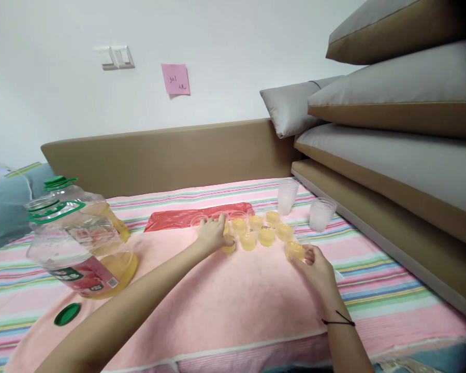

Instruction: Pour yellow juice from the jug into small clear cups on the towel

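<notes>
Cups of yellow juice [256, 230] sit in a bunch in the middle of the pink towel [225, 305]. Far left of the cups stand two big jugs [81, 248], one behind the other, and the front one has no lid. Its green cap [67, 314] lies on the towel. The left hand [212, 234] curls around one cup at the left end of the bunch. The right hand [314, 267] holds another cup [295, 250] at the right end. I count about nine small cups with juice. Behind the bunch, to the right, stand two taller plastic cups [321, 213]. The bed is soft, so I think a bump could tip a cup and spill juice.
</notes>
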A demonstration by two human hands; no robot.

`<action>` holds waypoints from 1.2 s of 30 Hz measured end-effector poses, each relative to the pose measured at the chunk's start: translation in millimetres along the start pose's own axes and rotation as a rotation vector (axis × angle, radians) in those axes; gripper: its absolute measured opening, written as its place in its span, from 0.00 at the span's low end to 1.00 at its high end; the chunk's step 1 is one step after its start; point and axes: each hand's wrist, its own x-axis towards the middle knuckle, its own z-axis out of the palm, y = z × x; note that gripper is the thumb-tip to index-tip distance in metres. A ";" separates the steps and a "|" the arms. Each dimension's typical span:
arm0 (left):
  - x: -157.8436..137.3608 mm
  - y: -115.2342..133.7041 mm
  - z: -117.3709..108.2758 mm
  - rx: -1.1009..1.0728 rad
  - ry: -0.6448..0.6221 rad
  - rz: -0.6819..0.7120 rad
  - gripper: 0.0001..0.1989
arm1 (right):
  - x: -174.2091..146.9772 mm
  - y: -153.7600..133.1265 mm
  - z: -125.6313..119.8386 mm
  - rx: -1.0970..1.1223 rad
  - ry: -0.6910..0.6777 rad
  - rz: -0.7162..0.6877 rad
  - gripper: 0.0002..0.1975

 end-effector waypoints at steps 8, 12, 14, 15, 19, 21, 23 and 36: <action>0.3 -5.5 2.1 -0.043 0.007 0.005 0.27 | 0.6 3.9 1.2 0.014 0.011 -0.016 0.25; -0.8 -6.9 3.4 -0.057 0.009 0.003 0.29 | 0.0 4.1 1.2 0.017 0.016 -0.027 0.23; -1.9 -7.3 1.5 -0.066 0.002 0.012 0.31 | -0.6 3.9 0.9 0.009 0.009 -0.030 0.23; -2.5 -7.8 0.0 -0.073 -0.003 0.017 0.32 | -0.8 3.8 0.7 -0.002 0.005 -0.025 0.23; -5.9 -15.7 -8.7 -0.115 -0.022 0.015 0.30 | -0.9 3.3 0.1 -0.013 -0.009 -0.007 0.24; -8.6 -24.7 -14.1 -0.139 -0.017 -0.010 0.27 | -0.9 3.5 0.1 0.011 -0.007 -0.011 0.24; -12.6 -36.5 -19.4 -0.165 0.001 -0.053 0.24 | -1.0 4.1 0.3 0.019 -0.004 -0.017 0.24; -59.2 -75.4 43.3 -0.622 0.217 -0.383 0.39 | -0.1 8.6 0.7 -0.008 -0.034 -0.003 0.29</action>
